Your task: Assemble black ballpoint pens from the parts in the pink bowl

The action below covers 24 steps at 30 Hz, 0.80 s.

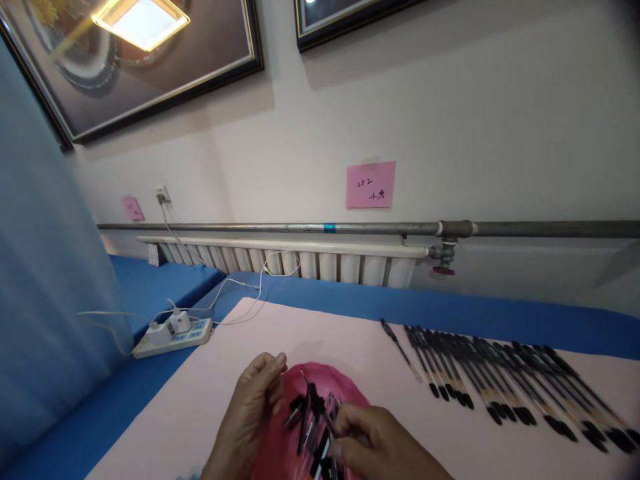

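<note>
In the head view, a pink bowl (350, 385) full of loose pen parts (311, 437), some clear and some black, stands at the bottom middle. My right hand (377, 437) is over the bowl's right side, thumb and fingers closed on a black pen (320, 408) whose thin tip points up and left. At the left rim is my left hand (253, 403), its fingers curled in under the thumb; what they hold, if anything, is hidden. To the right, a long row of black pens (470, 367) lies on the pink sheet, with a single pen (400, 347) at its left end.
The pink sheet (195, 393) covers a blue table (310, 288). A white power strip (175, 340) with plugs and cables lies on the left, near a blue curtain (45, 287). Behind are a radiator (325, 263), a pipe (280, 228) and a pink note (371, 185) on the wall.
</note>
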Motion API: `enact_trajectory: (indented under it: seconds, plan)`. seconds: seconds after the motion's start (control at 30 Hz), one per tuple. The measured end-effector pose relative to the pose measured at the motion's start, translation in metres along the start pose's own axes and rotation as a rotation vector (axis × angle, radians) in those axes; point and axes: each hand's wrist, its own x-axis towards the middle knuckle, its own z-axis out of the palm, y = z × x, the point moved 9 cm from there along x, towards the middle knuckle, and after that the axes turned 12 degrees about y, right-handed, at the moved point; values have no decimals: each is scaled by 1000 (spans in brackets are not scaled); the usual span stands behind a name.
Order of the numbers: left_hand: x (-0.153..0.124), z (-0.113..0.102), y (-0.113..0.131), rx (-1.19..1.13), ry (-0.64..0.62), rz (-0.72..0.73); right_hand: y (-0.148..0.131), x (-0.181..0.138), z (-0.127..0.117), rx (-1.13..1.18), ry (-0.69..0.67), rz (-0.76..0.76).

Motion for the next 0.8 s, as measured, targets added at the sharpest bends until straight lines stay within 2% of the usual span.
enact_trajectory:
  seconds: [0.13, 0.23, 0.33, 0.43, 0.53, 0.63, 0.73, 0.8]
  plan:
    - [3, -5, -5, 373, -10, 18, -1, 2, -9, 5, 14, 0]
    - [0, 1, -14, 515, -61, 5, 0, 2, -7, 17, 13, 0]
    - [-10, 15, -19, 428, -134, -12, 2, 3, -5, 29, 35, 11]
    - [-26, 35, -29, 218, -259, -130, 4, 3, -2, 72, 18, 14]
    - [-32, 43, -34, 106, -297, -211, 4, 1, 4, 116, -27, 3]
    - [-18, 27, -24, 43, -186, -165, 4, -3, 8, 76, -52, 17]
    - [2, -5, 2, -18, 8, -43, 6, -5, 9, 0, -48, 47]
    - [8, -20, 17, 14, 83, 37, 6, -2, 6, 37, -23, 59]
